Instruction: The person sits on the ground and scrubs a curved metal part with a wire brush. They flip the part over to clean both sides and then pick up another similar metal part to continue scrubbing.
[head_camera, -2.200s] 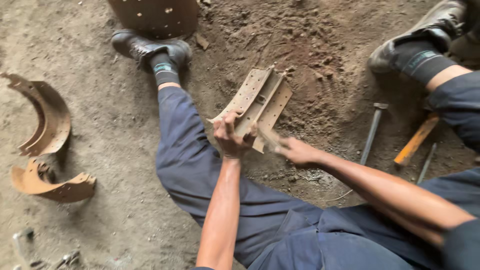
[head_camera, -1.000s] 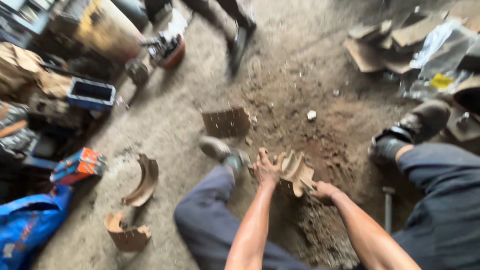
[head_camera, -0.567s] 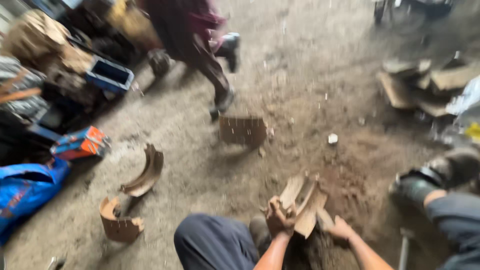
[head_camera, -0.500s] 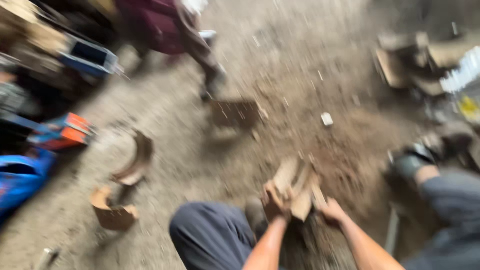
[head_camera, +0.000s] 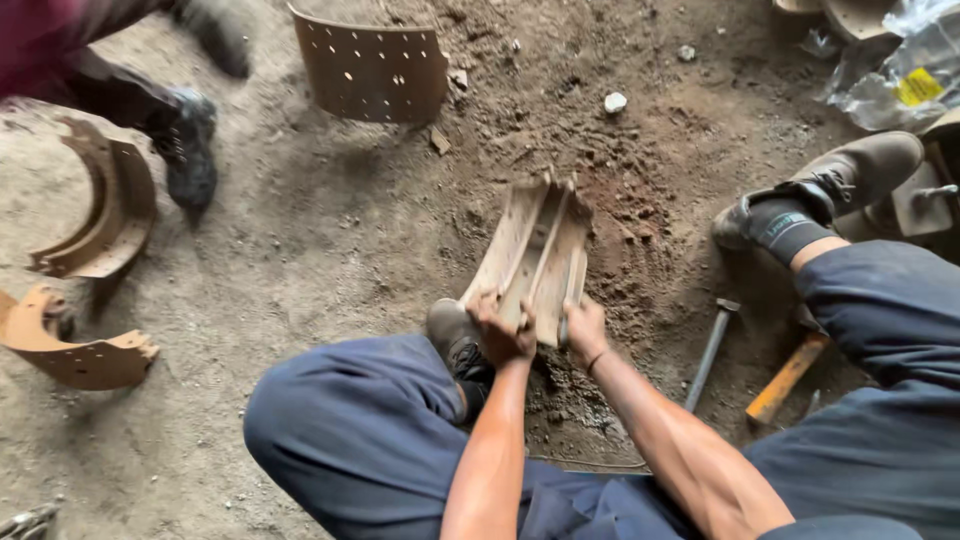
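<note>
Setting: bare dirt floor (head_camera: 300, 250), grey and packed at left, looser and reddish-brown at centre; seen from above by a seated person in dark blue work trousers.

Item 1: rusty curved metal brake shoe with two raised ribs (head_camera: 535, 255), at centre, standing on the reddish soil, its far end leaning away from the person. The left hand (head_camera: 503, 328) is closed around its near left edge, fingers curled over the rim. The right hand (head_camera: 585, 325) is pressed against its near right edge; how the fingers lie cannot be told.

Item 2: perforated curved brown lining plate (head_camera: 370, 65), far centre, standing on edge.

Item 3: two rusty arc-shaped brake shoes (head_camera: 105, 215), far left, one beyond the other, both on the grey ground.

Item 4: steel hammer head with dark shaft (head_camera: 710, 345), right of the hands, lying on the soil; just beside it, farther right, an orange wooden handle (head_camera: 787, 378).

Item 5: the person's grey work boot (head_camera: 835, 185), right; another boot tucked under the bent left knee (head_camera: 455, 340).

Item 6: another person's dark boot (head_camera: 190, 150), far left.

Item 7: crumpled clear plastic wrapping (head_camera: 890, 70), far right corner.
</note>
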